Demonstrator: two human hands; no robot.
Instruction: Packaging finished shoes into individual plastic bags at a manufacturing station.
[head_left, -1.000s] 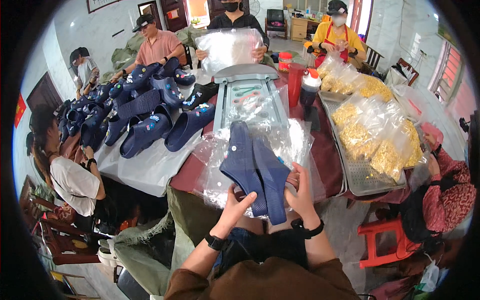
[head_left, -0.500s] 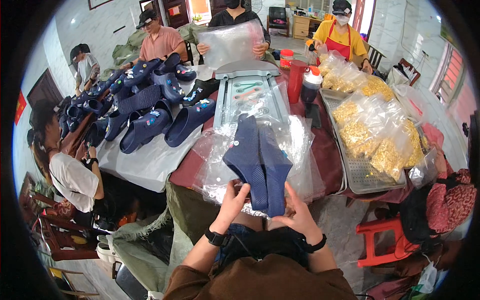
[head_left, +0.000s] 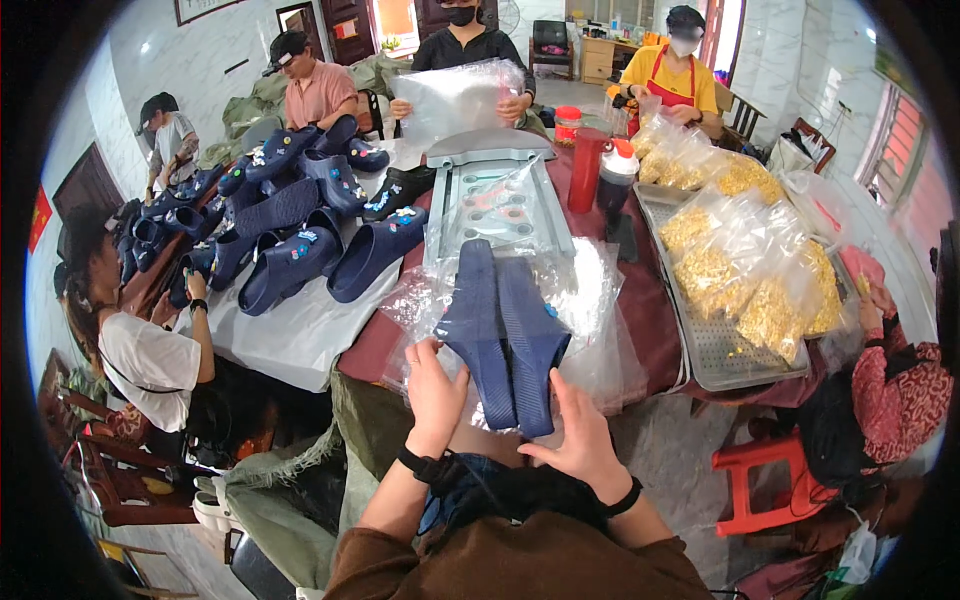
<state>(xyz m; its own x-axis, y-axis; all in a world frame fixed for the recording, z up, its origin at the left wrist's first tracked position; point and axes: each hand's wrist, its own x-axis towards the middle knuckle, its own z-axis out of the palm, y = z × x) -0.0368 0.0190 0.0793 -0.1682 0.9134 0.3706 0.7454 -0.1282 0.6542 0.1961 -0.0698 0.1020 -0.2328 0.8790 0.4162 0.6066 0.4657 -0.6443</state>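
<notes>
On the far left a pile of dark blue slip-on sandals (head_left: pixel 290 250) lies heaped on a pale grey cloth (head_left: pixel 300 335), their rubbery uppers smooth and dotted with small coloured charms. Next, at the near table edge, the left hand (head_left: pixel 435 392) is curled around the left side of a pair of navy sandals (head_left: pixel 503 335), fingers (head_left: pixel 428 352) wrapped onto the edge of the left sole and the crinkled clear plastic bag (head_left: pixel 590 310) around it. The pair lies sole-up, side by side, the undersides finely ribbed along their length, with the narrower ends pointing away from the person. The glossy, wrinkled bag spreads around and behind the sandals over a dark red tablecloth (head_left: pixel 650 300). The right hand (head_left: pixel 572 438) sits just below the right sandal's near end, fingers (head_left: pixel 563 392) loosely spread and touching the sole's lower edge and the film; whether it truly grips is hard to tell. Behind the sandals stands a grey metal frame (head_left: pixel 497 190). Further right, a perforated steel tray (head_left: pixel 720 350) holds clear bags of small yellow pieces (head_left: pixel 760 290).
</notes>
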